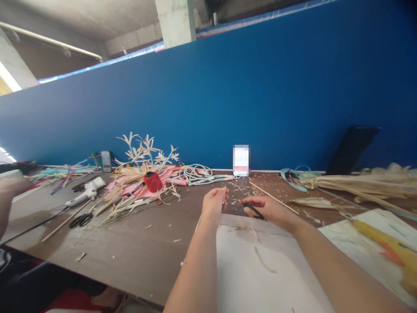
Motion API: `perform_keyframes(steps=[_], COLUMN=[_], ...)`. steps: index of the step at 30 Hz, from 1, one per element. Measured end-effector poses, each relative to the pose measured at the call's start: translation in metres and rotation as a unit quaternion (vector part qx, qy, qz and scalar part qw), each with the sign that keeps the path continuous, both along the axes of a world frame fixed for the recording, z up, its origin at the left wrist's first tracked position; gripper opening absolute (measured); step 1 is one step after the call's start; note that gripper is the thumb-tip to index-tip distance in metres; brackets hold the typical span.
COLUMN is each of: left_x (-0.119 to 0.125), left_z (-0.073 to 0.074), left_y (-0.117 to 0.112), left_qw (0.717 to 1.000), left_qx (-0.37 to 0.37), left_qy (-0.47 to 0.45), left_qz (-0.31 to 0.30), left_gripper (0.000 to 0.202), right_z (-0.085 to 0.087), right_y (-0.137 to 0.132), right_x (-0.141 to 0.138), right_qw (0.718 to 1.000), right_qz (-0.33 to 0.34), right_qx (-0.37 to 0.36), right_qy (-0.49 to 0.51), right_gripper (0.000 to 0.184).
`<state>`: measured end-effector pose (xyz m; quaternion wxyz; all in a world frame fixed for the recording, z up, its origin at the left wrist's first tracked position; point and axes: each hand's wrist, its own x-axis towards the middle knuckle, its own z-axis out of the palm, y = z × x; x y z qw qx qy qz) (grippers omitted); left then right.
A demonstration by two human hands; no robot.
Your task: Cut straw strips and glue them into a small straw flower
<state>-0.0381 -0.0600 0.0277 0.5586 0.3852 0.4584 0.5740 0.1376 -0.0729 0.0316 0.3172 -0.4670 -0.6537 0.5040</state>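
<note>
Black-handled scissors (254, 211) sit in the curled fingers of the right hand (267, 208), near the far edge of a smooth white sheet (267, 287). The left hand (212, 204), just beside, is drawn into a narrow pinch; whatever it grips is too small to tell. Both forearms (197, 269) reach forward, a thin curled strip (260, 261) between them. Leftward are a red thread cone (153, 182) and pale, slender-petalled flowers (137, 154); rightward, a yellow glue gun (374, 234); behind, a flat blue partition (293, 87).

Soft shadows are cast on the table (140, 256); the blue wall (208, 104) is darkened rightward, the phone screen (241, 161) pixelated, the yellow tool (374, 233) blurred.
</note>
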Motion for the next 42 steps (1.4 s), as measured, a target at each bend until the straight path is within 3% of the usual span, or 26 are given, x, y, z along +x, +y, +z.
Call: perform_keyframes(steps=[12,25,42], left_x=[0.002,0.002,-0.002], left_z=[-0.005,-0.007,-0.021], left_y=[0.004,0.005,0.013], left_qw=[0.995,0.993,0.966], left_qx=[0.023,0.019,0.067], left_qy=[0.086,0.11,0.23], left_qz=[0.042,0.046,0.093], left_gripper=[0.024,0.021,0.027], right_z=[0.001,0.001,-0.004], right_y=[-0.001,0.001,0.003], right_x=[-0.001,0.0,-0.001], right_qw=[0.999,0.999,0.995], right_qz=[0.013,0.014,-0.004], right_qx=[0.024,0.032,0.064], right_qy=[-0.021,-0.041,-0.075], right_gripper=[0.047,0.049,0.048])
